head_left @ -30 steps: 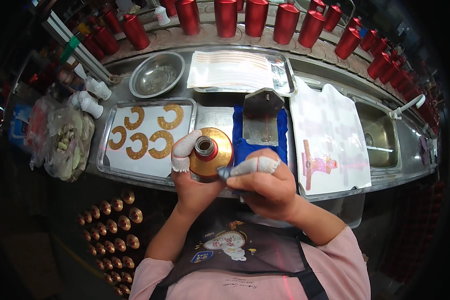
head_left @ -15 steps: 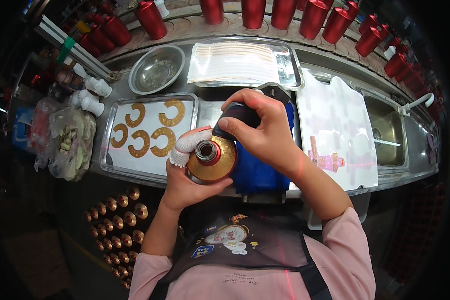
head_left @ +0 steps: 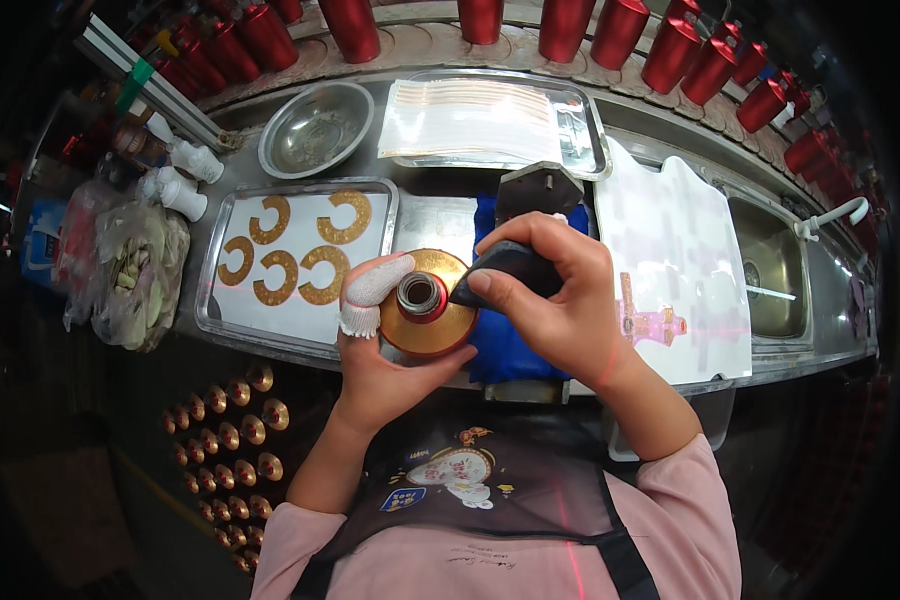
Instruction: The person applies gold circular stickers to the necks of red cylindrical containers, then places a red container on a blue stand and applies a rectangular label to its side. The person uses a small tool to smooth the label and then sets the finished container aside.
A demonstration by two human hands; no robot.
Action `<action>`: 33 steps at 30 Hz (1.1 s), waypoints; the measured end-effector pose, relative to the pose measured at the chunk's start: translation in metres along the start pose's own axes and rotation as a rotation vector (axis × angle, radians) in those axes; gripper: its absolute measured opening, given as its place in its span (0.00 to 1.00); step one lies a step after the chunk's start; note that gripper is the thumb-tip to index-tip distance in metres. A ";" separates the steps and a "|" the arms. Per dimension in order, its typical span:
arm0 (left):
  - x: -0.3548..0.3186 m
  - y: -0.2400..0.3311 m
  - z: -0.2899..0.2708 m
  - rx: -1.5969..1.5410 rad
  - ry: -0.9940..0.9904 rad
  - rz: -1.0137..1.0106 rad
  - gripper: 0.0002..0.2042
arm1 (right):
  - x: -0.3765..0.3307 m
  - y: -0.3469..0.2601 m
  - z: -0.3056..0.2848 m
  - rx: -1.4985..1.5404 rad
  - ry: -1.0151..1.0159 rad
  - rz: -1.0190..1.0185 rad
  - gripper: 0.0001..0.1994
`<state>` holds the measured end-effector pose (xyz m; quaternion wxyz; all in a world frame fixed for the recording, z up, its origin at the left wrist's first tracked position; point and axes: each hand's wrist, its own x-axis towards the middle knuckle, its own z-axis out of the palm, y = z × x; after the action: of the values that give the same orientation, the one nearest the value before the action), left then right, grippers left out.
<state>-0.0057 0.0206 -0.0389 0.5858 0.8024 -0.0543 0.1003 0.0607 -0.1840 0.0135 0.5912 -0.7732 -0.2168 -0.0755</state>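
My left hand [head_left: 378, 375] is wrapped round a bottle [head_left: 425, 335] held with its open threaded neck toward me. A gold ring-shaped label covers the bottle's shoulder, with red showing round the neck; its body is hidden below. A white cloth finger cover [head_left: 375, 285] sits on one of that hand's fingers. Pinched in my right hand [head_left: 585, 305] is a black, flat, flexible-looking scraper [head_left: 518, 270]. Its pointed edge meets the gold label just right of the neck. Under the right hand lies a blue-covered stand [head_left: 515, 350] with a dark metal end block [head_left: 540, 190].
A metal tray [head_left: 206, 310] at left holds several gold C-shaped labels. Behind are a steel bowl [head_left: 270, 160] and a tray [head_left: 602, 160] of label strips. White sheeting [head_left: 670, 230] and a sink [head_left: 805, 270] lie right. Red bottles [head_left: 620, 35] line the far conveyor.
The scraper has moved from the label's far side round to the right of the neck. My right hand has shifted right and slightly down. Red bottles on the conveyor have changed position.
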 end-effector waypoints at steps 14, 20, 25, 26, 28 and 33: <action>0.034 -0.004 -0.037 -0.598 -0.308 -0.215 0.59 | 0.049 0.016 0.019 0.129 0.021 0.069 0.11; 0.005 0.001 -0.010 -0.118 -0.016 -0.011 0.50 | 0.003 -0.001 0.007 0.186 -0.098 0.110 0.12; 0.014 -0.008 -0.018 -0.185 -0.105 0.026 0.50 | 0.032 0.026 0.018 0.195 -0.070 0.107 0.12; 0.018 -0.009 -0.024 -0.204 -0.163 -0.008 0.50 | 0.041 0.029 0.021 0.188 -0.119 0.108 0.11; 0.027 -0.010 -0.033 -0.280 -0.279 -0.001 0.54 | 0.058 0.029 0.024 0.170 -0.151 0.056 0.10; 0.035 -0.003 -0.034 -0.459 -0.343 -0.131 0.58 | 0.068 0.009 0.019 0.320 -0.225 0.200 0.11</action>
<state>0.0259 0.0546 -0.0235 0.7394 0.6561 -0.1219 -0.0897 0.1225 -0.1509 0.0252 0.6829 -0.6907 -0.2128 0.1060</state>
